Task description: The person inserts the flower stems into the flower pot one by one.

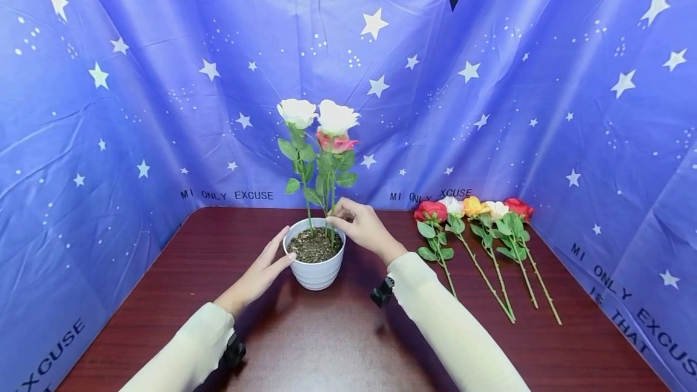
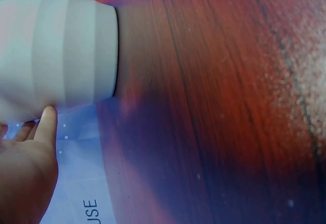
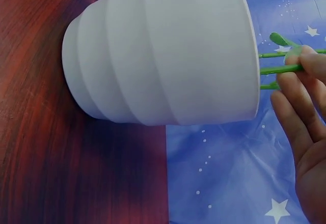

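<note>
A white ribbed flowerpot filled with dark soil stands upright on the table. Two white roses and a pinkish-red rose rise from it on leafy green stems. My left hand rests against the pot's left side, fingers extended, thumb touching the wall. Just above the rim, my right hand pinches a green rose stem between thumb and fingers. Three stems show beyond the rim in the right wrist view; which bloom tops the pinched one is hard to tell.
On the right of the dark red wooden table several loose roses lie side by side: a red rose, a yellow rose, whites and another red rose. A blue star-patterned cloth hangs around the back and sides.
</note>
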`<control>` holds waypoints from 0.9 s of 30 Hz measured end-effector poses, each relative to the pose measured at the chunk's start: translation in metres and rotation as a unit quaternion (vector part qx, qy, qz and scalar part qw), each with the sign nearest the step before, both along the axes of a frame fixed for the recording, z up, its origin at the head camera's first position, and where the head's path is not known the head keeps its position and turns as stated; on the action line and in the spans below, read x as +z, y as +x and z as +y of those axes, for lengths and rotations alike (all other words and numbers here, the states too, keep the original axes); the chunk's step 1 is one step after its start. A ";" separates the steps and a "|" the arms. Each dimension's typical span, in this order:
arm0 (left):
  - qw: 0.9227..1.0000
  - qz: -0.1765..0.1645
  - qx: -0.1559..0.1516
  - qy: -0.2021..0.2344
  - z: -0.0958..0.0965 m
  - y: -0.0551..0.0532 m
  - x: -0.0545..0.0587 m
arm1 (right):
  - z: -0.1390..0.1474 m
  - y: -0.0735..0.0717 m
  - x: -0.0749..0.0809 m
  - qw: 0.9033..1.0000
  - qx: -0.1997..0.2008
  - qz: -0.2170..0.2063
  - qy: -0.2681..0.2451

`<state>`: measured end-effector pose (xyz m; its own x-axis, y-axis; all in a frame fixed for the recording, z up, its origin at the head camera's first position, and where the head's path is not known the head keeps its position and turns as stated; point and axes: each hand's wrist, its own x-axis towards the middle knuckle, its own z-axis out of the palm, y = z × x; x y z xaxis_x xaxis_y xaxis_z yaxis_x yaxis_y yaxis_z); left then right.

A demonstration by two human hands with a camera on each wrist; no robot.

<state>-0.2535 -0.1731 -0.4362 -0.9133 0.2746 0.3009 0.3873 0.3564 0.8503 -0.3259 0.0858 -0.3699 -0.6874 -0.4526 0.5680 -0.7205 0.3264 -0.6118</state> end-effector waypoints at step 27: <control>1.000 -0.004 0.000 0.001 0.001 0.000 -0.001 | 0.000 -0.001 -0.006 1.000 0.017 -0.001 -0.020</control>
